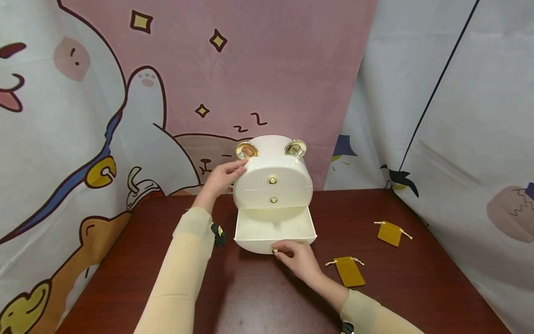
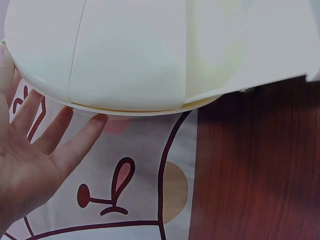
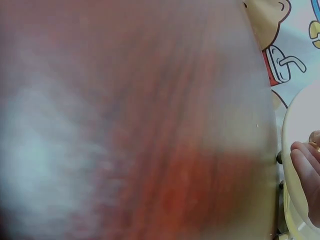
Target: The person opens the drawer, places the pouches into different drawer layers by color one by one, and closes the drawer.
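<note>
A white rounded storage box (image 1: 273,185) with gold ears stands on the table, its bottom drawer (image 1: 277,225) pulled out and nothing visible inside. Two upper drawers with gold knobs are closed. My left hand (image 1: 223,180) rests against the box's left side near the ear; the left wrist view shows its fingers spread along the box's edge. With thumb and fingers, my right hand (image 1: 301,262) pinches the gold knob (image 1: 274,251) of the extended drawer. At the edge of the right wrist view, the right fingers (image 3: 306,167) appear beside that knob.
Two mustard drawstring pouches lie on the dark red-brown table (image 1: 258,297) to the right: a nearer pouch (image 1: 349,272) beside the right forearm and a farther pouch (image 1: 390,233). A cartoon-printed cloth (image 1: 267,69) hangs behind the box.
</note>
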Available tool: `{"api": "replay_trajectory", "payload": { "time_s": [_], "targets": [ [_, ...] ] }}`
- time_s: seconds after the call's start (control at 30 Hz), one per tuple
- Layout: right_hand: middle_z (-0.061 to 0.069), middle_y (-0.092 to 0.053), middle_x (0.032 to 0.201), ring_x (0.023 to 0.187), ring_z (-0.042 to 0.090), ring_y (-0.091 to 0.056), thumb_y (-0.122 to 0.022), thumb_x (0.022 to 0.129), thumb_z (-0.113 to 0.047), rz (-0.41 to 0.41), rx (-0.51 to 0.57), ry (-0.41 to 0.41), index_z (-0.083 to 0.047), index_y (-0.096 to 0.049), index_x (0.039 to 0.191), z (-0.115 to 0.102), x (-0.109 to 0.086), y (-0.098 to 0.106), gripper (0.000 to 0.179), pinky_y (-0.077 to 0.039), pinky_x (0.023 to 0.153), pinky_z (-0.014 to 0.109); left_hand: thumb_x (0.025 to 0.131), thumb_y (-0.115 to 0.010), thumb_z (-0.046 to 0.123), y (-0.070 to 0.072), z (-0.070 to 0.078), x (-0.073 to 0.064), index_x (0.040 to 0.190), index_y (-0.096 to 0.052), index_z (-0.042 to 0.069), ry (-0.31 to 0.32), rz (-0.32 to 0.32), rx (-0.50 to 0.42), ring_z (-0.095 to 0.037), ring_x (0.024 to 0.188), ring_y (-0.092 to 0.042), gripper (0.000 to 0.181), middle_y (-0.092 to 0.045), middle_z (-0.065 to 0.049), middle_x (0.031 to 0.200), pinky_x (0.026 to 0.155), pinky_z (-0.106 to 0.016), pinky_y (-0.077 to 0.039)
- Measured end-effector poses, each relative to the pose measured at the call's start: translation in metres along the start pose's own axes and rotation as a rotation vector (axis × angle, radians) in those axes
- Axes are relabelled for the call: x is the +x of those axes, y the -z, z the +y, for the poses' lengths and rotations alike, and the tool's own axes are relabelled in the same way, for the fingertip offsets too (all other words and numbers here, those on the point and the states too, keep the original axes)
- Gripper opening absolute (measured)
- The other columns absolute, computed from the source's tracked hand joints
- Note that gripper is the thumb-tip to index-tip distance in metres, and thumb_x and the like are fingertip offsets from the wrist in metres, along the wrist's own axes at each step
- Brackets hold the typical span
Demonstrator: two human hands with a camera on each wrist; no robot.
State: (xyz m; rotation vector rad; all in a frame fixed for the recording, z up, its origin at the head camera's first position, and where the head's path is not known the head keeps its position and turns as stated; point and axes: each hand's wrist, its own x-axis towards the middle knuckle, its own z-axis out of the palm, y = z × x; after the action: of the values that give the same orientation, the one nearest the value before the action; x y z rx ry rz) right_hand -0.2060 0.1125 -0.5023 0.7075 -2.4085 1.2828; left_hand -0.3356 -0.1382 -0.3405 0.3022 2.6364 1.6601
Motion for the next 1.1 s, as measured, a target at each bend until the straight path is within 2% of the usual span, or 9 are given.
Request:
{"api": "replay_trajectory", "payload": {
  "time_s": [0.67,0.9,1.1],
  "targets": [
    [-0.004,-0.075,0.097,0.089,0.011,-0.069,-0.079,0.082,0.001,-0.028,-0.025,0.100,-0.012,-0.078,0.102,-0.001,-0.018,0.003,0.024,-0.056,0.078,0.028,0.094,-0.063,0.051,-0.001,-0.001,0.001,0.139,-0.059,0.038,0.011,0.003,0.002,-0.027,0.108,-0.062,0.047,-0.056,-0.003,0.138,0.084,-0.048,-0.056],
    [-0.008,-0.074,0.097,0.086,0.007,-0.069,-0.080,0.083,-0.005,-0.035,-0.062,0.108,-0.016,-0.078,0.102,-0.002,-0.019,0.016,0.022,-0.056,0.074,0.025,0.094,-0.063,0.050,-0.001,0.000,0.000,0.138,-0.059,0.039,0.012,0.004,0.004,-0.026,0.107,-0.062,0.046,-0.056,-0.002,0.138,0.082,-0.047,-0.057],
    [-0.005,-0.075,0.095,0.079,0.004,-0.068,-0.080,0.083,-0.006,-0.036,-0.014,0.074,-0.015,-0.078,0.102,-0.006,-0.018,0.034,0.021,-0.056,0.067,0.025,0.094,-0.063,0.051,0.000,0.000,0.000,0.138,-0.059,0.038,0.008,0.003,0.002,-0.027,0.108,-0.062,0.047,-0.057,-0.003,0.138,0.084,-0.049,-0.056]
  ]
}}
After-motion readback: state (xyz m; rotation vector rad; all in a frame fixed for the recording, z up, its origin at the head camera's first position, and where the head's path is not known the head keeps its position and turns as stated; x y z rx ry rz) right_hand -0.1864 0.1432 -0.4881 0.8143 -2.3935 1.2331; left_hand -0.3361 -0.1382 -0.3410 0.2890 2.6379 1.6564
